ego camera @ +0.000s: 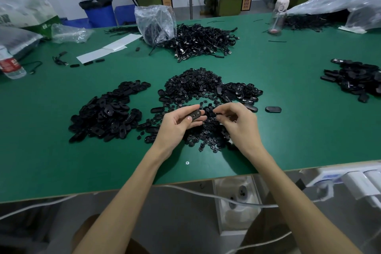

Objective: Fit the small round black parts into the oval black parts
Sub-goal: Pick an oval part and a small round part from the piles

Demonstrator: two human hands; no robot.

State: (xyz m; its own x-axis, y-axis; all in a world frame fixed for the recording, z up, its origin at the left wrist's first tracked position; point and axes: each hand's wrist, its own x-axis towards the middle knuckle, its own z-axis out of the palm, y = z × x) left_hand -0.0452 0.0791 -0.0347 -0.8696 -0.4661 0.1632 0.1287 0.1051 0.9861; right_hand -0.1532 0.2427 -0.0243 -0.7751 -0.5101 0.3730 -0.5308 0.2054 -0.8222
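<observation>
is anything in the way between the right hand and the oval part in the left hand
Nothing visible. The left hand holds the oval black plastic part over the pile of small round black parts; the right hand, pinching what looks like one round part, sits beside its end, gap open.

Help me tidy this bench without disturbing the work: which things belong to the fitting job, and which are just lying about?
Job: oval part held in the left hand; right hand over the small round parts; oval parts pile on the left.
Lying about: cable heap; plastic bag; water bottle; white paper sheets; screw.
</observation>
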